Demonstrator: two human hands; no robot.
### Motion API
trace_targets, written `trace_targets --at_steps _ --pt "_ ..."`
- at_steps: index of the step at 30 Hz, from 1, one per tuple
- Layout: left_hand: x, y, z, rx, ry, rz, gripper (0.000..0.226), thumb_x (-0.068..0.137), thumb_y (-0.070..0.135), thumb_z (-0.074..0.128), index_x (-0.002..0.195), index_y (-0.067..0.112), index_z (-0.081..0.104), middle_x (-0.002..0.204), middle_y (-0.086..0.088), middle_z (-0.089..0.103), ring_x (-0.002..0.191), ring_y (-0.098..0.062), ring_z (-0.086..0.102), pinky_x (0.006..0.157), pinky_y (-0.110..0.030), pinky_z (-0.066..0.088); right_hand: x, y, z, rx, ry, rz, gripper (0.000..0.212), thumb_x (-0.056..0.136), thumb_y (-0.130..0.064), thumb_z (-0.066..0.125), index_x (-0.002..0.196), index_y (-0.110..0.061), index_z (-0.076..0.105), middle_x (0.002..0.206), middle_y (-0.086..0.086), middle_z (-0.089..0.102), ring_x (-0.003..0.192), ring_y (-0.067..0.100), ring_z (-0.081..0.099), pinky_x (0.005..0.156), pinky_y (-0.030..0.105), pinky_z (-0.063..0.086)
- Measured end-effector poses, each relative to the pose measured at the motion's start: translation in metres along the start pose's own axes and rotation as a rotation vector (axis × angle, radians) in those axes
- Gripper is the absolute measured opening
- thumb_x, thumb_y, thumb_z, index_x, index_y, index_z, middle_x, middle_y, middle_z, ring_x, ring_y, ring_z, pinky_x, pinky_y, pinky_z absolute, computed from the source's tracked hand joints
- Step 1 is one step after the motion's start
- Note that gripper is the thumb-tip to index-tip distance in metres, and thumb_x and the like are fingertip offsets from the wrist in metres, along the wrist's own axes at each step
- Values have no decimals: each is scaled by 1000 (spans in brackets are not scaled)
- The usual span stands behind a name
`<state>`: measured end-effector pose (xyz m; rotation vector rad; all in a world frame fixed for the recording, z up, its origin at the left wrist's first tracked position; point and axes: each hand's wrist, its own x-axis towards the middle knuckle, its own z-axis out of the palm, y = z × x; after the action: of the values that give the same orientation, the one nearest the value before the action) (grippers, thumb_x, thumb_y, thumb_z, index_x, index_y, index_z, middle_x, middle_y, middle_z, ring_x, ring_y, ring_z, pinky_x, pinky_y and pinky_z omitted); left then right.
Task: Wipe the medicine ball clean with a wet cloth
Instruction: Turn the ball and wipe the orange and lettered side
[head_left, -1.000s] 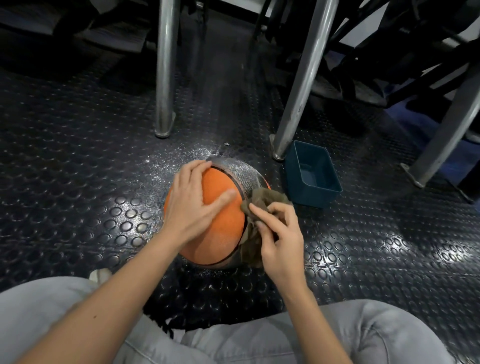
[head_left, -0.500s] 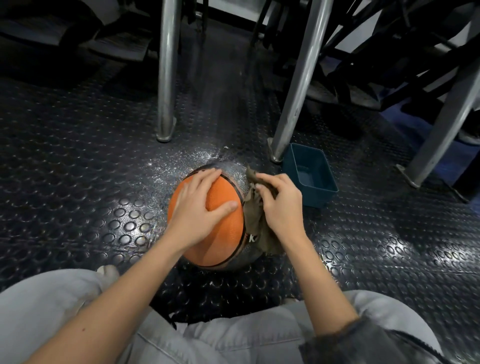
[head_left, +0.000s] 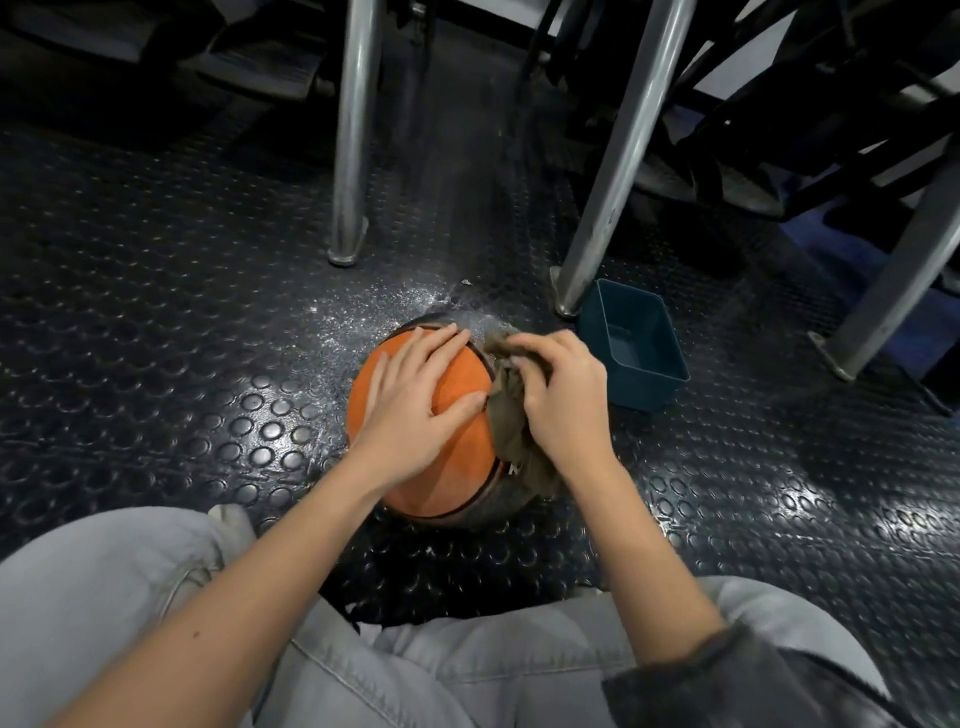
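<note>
This looked like a gym. Black coin-studded rubber flooring (head_left: 156, 322) ran throughout, and tubular steel legs (head_left: 613, 171) stood at twelve o'clock. Dark framework (head_left: 779, 119), possibly stacked equipment, crowded two o'clock, and an orange textured medicine ball (head_left: 457, 415) sat at centre.

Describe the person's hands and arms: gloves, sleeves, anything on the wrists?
No gloves on the left hand or right hand, no rings or watch visible. Both forearms are uncovered; a dark grey sleeve sits bunched near the right elbow.
</note>
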<state>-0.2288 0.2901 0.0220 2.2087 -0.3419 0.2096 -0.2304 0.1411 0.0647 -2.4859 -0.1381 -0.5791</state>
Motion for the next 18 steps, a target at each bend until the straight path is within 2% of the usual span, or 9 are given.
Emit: trace_targets --at_steps 4,6,12,14,18 --pt "-2 5 8 79 48 39 77 77 68 20 145 33 28 152 14 25 142 -8 9 112 -26 -7 -58 2 -9 16 46 0 19 82 -6 59 95 -9 72 90 3 66 86 21 60 82 6 34" --pt "1 5 11 100 34 67 77 78 67 17 146 32 28 152 14 25 143 -9 9 112 -27 -8 -65 6 -10 16 64 12 19 80 -5 60 94 -9 72 88 3 66 83 21 60 82 3 33" --pt "2 3 9 118 -9 88 77 76 67 18 146 35 26 151 16 25 142 -9 7 108 -21 -12 9 1 -3 -30 9 49 22 86 -2 59 102 -11 71 99 7 66 96 26 60 91 34 44" --pt "1 3 10 125 -9 85 76 77 67 18 146 34 26 151 16 25 142 -7 7 108 -21 -12 8 0 -4 -33 13 59 21 87 -3 59 103 -10 71 99 6 66 96 24 60 90 32 44" --pt "6 4 11 85 10 82 75 78 68 22 144 34 31 149 17 29 141 -6 11 111 -26 -8 -51 3 -10 13 101 54 18 81 0 64 95 -9 72 90 4 67 85 22 62 82 23 43"
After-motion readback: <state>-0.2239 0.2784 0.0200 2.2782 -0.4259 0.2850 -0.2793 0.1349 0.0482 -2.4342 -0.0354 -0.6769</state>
